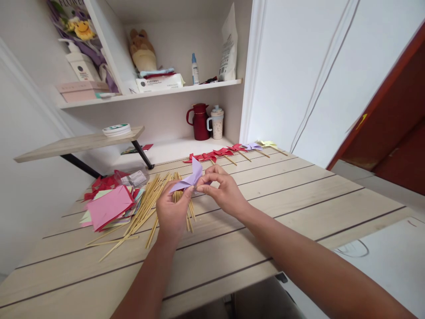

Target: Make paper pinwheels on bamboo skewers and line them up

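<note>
Work surface: a pale wood-grain table with dark parallel lines [226, 268], set against a white built-in shelf unit [212, 84]. A lilac folded-paper pinwheel [191, 179] is held above the table, near its middle; the left hand [171, 212] pinches its lower edge between thumb and fingers, and the right hand [226, 190] pinches close to its centre, fingertips beside the left thumb. Beneath and left of the hands: loose thin bamboo sticks [142, 212], roughly fanned. Further left, a stack of coloured paper sheets, pink uppermost [111, 206]. Along the far edge, a row of red, lilac and pale-yellow paper pinwheels on sticks [253, 146]. Behind them, a dark-red handled jug [200, 122] stands beside a speckled beige lidded cup [217, 124]. Back left, a wooden riser on black legs [76, 144] bears a white round object [117, 130]. Room: white wall [288, 71] at right, dark-red door [398, 115] beyond.
</note>
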A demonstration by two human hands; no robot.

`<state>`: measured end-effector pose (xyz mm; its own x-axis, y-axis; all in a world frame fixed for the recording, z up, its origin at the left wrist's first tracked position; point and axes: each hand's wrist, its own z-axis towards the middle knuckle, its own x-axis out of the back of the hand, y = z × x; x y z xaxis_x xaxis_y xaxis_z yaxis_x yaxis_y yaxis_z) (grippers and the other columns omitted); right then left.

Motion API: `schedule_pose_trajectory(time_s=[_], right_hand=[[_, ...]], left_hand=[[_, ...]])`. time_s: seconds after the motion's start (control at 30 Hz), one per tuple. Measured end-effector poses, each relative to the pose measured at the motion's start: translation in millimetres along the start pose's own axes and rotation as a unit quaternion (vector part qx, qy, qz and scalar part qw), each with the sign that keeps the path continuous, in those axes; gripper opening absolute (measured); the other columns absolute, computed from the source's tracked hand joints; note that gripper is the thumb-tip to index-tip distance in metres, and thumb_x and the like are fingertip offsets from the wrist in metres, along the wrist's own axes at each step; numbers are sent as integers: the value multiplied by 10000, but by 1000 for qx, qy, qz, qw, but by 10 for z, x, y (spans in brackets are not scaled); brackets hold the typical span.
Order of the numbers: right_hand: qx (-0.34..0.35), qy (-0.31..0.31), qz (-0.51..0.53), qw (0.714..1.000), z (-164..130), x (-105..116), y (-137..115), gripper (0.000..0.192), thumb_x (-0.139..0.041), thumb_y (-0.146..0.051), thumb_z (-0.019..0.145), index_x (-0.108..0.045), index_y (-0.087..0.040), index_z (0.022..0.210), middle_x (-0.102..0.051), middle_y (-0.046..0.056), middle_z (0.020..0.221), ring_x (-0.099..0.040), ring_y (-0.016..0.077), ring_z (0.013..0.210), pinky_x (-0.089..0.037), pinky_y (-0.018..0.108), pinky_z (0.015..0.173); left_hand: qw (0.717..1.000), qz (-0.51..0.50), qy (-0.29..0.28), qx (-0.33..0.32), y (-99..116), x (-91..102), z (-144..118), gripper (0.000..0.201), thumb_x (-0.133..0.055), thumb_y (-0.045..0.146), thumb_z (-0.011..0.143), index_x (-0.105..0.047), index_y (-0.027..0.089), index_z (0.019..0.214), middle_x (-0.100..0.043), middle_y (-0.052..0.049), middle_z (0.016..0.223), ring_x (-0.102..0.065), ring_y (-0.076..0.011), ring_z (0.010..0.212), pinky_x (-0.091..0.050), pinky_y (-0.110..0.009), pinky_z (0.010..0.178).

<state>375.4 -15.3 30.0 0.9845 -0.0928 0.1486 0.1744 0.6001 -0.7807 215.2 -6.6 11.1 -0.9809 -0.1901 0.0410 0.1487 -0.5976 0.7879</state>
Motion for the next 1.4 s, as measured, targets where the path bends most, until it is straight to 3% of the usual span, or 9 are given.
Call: schedule_pose_trajectory(time_s=[0.8, 1.2, 1.4], right_hand=[[-31, -12, 32, 999, 6, 22, -25, 37, -767, -219, 791, -746, -231, 763, -528, 5, 865, -536, 182, 902, -429, 356, 899], [-48, 2, 27, 998, -11, -10, -76, 40, -748, -242, 804, -729, -235, 769, -491, 6, 864, -529, 189, 891, -433, 379, 920], [-4, 19, 30, 999, -3, -23, -91, 75, -768, -226, 799, -712, -230, 749, -560, 52, 1138, -521, 230, 1186, -350, 410, 1084]], left_hand=[[998, 40, 16, -50, 5, 15, -19, 136, -762, 275, 789, -727, 234, 914, -708, -31, 928, -667, -210, 916, -499, -363, 882], [968, 149, 44, -195, 184, 9, -22, 49, -716, 176, 811, -695, 221, 814, -703, -7, 872, -662, -170, 838, -525, -319, 803], [961, 158, 57, -219, 189, 8, -21, 50, -719, 179, 814, -688, 218, 813, -697, -6, 857, -662, -171, 832, -526, -315, 787]])
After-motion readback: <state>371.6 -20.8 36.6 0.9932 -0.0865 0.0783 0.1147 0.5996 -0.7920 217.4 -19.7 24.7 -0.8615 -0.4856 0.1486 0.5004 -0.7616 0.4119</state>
